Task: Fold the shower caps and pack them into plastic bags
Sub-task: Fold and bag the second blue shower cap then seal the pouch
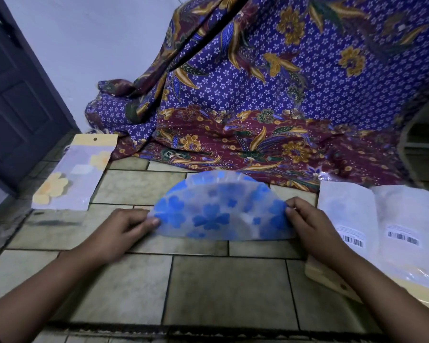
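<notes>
Left hand (124,229) and right hand (307,226) are pinching the half-folded shower cap (218,214) — corners should be meeting squarely before creasing.

bare beige tiled floor (223,288) between the forearms: free lane toward the body. left side bounded by flat clear packet with yellow-flowered cap (72,174); right side by stack of clear barcode-labelled plastic bags (382,231), just beside the forearm. purple-and-maroon batik cloth (258,107) drapes to the floor just behind the blue-flowered translucent shower cap (216,214), blocks far reach.
</notes>
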